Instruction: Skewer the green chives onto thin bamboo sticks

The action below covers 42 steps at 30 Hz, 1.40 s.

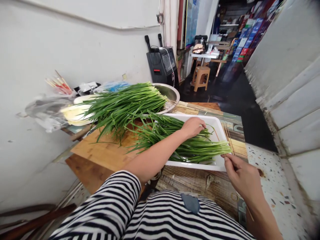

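A bunch of garlic chives (205, 151) lies in a white plastic tray (220, 128), pale stem ends to the right and leaves spilling over the left side. My left hand (193, 127) is closed over the stems at the tray's far half; its fingertips are partly hidden. At the tray's right corner, my right hand (238, 170) pinches thumb and forefinger together beside the stem ends. What is between them is too small to make out. Thin brown strands (228, 136) lie just beyond this hand.
A larger pile of chives (132, 100) rests across a metal bowl (172, 95) and over a wooden board (100, 151). Pale vegetables (77, 115) and plastic bags (45, 111) sit at the left by the wall. A black speaker (162, 66) and a stool (201, 78) stand behind.
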{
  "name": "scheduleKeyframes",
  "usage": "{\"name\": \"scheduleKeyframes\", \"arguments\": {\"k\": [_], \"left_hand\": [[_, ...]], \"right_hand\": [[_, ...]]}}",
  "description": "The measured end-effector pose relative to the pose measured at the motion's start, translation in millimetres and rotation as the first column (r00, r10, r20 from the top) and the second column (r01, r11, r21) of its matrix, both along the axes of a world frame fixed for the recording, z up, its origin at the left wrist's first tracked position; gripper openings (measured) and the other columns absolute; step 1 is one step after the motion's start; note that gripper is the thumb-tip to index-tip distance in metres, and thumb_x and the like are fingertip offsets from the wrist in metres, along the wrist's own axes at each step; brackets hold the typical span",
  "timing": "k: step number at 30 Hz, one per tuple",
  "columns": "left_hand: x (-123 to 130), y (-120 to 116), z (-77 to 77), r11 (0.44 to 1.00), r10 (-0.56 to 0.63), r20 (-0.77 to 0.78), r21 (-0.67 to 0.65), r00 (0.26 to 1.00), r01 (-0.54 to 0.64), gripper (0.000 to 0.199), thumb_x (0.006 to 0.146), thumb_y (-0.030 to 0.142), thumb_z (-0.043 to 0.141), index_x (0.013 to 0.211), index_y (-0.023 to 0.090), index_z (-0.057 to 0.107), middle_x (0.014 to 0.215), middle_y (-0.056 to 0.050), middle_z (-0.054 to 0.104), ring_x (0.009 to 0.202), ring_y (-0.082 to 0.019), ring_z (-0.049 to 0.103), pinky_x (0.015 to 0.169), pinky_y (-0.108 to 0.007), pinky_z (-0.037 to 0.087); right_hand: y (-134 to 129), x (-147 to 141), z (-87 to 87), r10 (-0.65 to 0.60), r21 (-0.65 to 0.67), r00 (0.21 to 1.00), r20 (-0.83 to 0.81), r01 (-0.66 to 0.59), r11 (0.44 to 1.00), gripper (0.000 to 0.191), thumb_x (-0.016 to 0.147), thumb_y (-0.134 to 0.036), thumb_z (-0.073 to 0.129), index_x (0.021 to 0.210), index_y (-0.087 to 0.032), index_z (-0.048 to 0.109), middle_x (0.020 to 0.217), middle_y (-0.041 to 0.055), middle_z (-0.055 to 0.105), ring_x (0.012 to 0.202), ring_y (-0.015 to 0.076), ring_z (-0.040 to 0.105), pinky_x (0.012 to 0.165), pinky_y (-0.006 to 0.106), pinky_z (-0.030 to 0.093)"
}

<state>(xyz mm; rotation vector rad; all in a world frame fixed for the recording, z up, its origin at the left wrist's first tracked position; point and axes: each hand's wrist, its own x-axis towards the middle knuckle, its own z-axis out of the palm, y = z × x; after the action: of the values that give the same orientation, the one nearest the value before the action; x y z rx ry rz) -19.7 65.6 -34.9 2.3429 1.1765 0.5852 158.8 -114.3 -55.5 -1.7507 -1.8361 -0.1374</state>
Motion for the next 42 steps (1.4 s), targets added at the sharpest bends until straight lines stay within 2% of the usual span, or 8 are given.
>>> {"name": "scheduleKeyframes", "arguments": {"k": [4, 12, 18, 22, 28, 34, 39, 42], "left_hand": [[-0.7, -1.6, 3.3, 0.999, 0.027, 0.007, -0.029, 1.000, -0.027, 0.025, 0.083, 0.024, 0.054, 0.096, 0.017, 0.074, 0.092, -0.006, 0.068, 0.087, -0.017, 0.061, 0.085, -0.029, 0.046], [-4.4, 0.0, 6.0, 0.985, -0.167, -0.082, -0.048, 0.983, 0.163, 0.024, 0.085, 0.021, 0.051, 0.099, 0.017, 0.069, 0.092, -0.005, 0.066, 0.087, -0.016, 0.059, 0.084, -0.028, 0.046], [-11.9, 2.5, 16.7, 0.952, -0.205, -0.056, 0.219, 0.977, 0.212, 0.021, 0.087, 0.022, 0.051, 0.096, 0.020, 0.069, 0.098, -0.007, 0.064, 0.099, -0.019, 0.056, 0.094, -0.032, 0.042], [-12.9, 0.6, 19.4, 0.951, -0.297, 0.016, 0.094, 0.955, 0.294, 0.025, 0.087, 0.016, 0.046, 0.096, 0.017, 0.069, 0.099, -0.004, 0.069, 0.094, -0.014, 0.059, 0.090, -0.025, 0.043], [-13.0, 3.1, 13.0, 0.968, -0.237, 0.150, -0.041, 0.960, 0.246, 0.024, 0.080, 0.012, 0.050, 0.092, 0.012, 0.071, 0.092, -0.006, 0.069, 0.082, -0.012, 0.059, 0.082, -0.023, 0.046], [-14.3, 3.7, 16.5, 0.980, -0.200, 0.148, 0.009, 0.969, 0.201, 0.022, 0.080, 0.018, 0.053, 0.092, 0.014, 0.072, 0.082, -0.004, 0.068, 0.076, -0.012, 0.057, 0.077, -0.024, 0.045], [-14.1, 0.0, 15.8, 0.930, -0.276, 0.234, -0.181, 0.932, 0.320, 0.025, 0.081, 0.014, 0.050, 0.094, 0.013, 0.071, 0.083, -0.003, 0.071, 0.076, -0.010, 0.062, 0.078, -0.022, 0.047], [-15.4, -1.3, 16.0, 0.883, -0.218, 0.348, -0.328, 0.912, 0.336, 0.026, 0.079, 0.013, 0.052, 0.097, 0.010, 0.070, 0.088, -0.007, 0.073, 0.082, -0.011, 0.064, 0.082, -0.023, 0.048]], "right_hand": [[-0.3, -0.9, 1.5, -0.003, -0.003, 1.000, -0.010, 0.003, 1.000, 0.032, 0.087, -0.036, 0.046, 0.090, -0.021, 0.074, 0.073, 0.0027, 0.073, 0.049, 0.0125, 0.062, 0.048, 0.022, 0.041], [-0.6, -1.1, 1.1, -0.002, 0.001, 1.000, -0.009, 0.002, 1.000, 0.032, 0.088, -0.036, 0.045, 0.089, -0.021, 0.073, 0.076, 0.0026, 0.074, 0.054, 0.0140, 0.064, 0.050, 0.023, 0.043], [-0.7, -0.4, -0.1, -0.013, 0.002, 1.000, -0.006, 0.013, 1.000, 0.032, 0.088, -0.036, 0.045, 0.090, -0.022, 0.073, 0.078, 0.0030, 0.074, 0.055, 0.0142, 0.065, 0.050, 0.023, 0.043], [-0.4, -1.3, 0.9, -0.007, -0.003, 1.000, -0.013, 0.007, 1.000, 0.032, 0.088, -0.036, 0.045, 0.090, -0.022, 0.073, 0.077, 0.0029, 0.074, 0.056, 0.0142, 0.065, 0.051, 0.022, 0.044], [0.0, -1.7, 1.0, -0.026, -0.007, 1.000, 0.000, 0.026, 1.000, 0.031, 0.087, -0.036, 0.045, 0.089, -0.022, 0.073, 0.075, 0.0033, 0.073, 0.056, 0.0152, 0.065, 0.052, 0.023, 0.045], [0.5, -0.8, 1.1, -0.022, -0.029, 1.000, -0.007, 0.022, 0.999, 0.031, 0.087, -0.036, 0.045, 0.090, -0.022, 0.073, 0.077, 0.0028, 0.074, 0.058, 0.0157, 0.066, 0.053, 0.024, 0.045], [0.6, -1.1, 1.8, -0.013, -0.049, 0.999, -0.043, 0.011, 0.999, 0.031, 0.087, -0.035, 0.044, 0.090, -0.022, 0.072, 0.076, 0.0027, 0.074, 0.057, 0.0150, 0.065, 0.053, 0.023, 0.045], [0.7, -0.9, 1.2, -0.009, -0.032, 0.999, -0.038, 0.008, 0.999, 0.031, 0.087, -0.036, 0.044, 0.089, -0.021, 0.072, 0.075, 0.0032, 0.073, 0.056, 0.0148, 0.065, 0.053, 0.023, 0.045]]}}
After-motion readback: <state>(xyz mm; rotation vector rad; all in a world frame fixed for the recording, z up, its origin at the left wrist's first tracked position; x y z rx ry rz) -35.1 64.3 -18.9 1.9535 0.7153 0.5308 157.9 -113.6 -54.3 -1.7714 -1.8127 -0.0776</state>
